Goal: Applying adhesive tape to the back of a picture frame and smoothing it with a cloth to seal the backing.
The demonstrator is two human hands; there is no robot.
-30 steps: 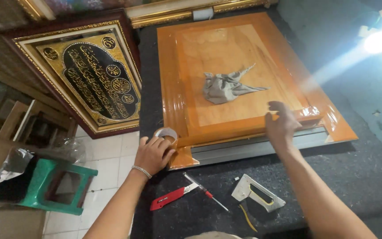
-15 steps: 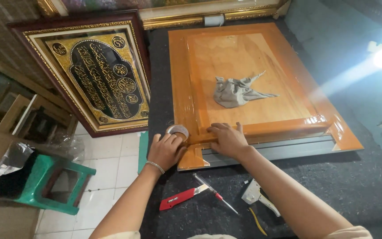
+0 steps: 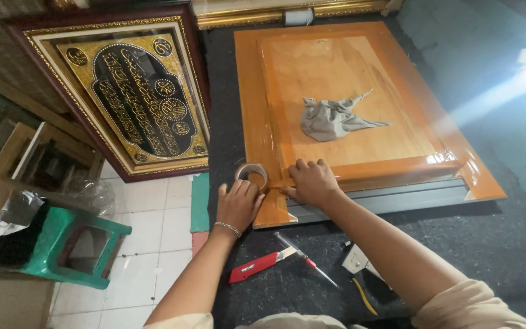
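A round roll of brown tape (image 3: 251, 175) sits at the near left corner of the orange wooden frame back (image 3: 251, 103), gripped by the left hand (image 3: 238, 204), while the right hand (image 3: 312, 181) presses flat, fingers spread, just right of it, a crumpled grey cloth (image 3: 333, 119) lying farther off.

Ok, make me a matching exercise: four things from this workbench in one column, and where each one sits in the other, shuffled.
Things:
1. grey cloth
2. tape roll
3. red cutter
4. green stool

Places:
A. on the tiled floor, left of the bench
B. in the middle of the orange panel
C. on the dark mat, below the wrists
D. at the panel's near left corner, by the left hand

Pairs: 1-B, 2-D, 3-C, 4-A
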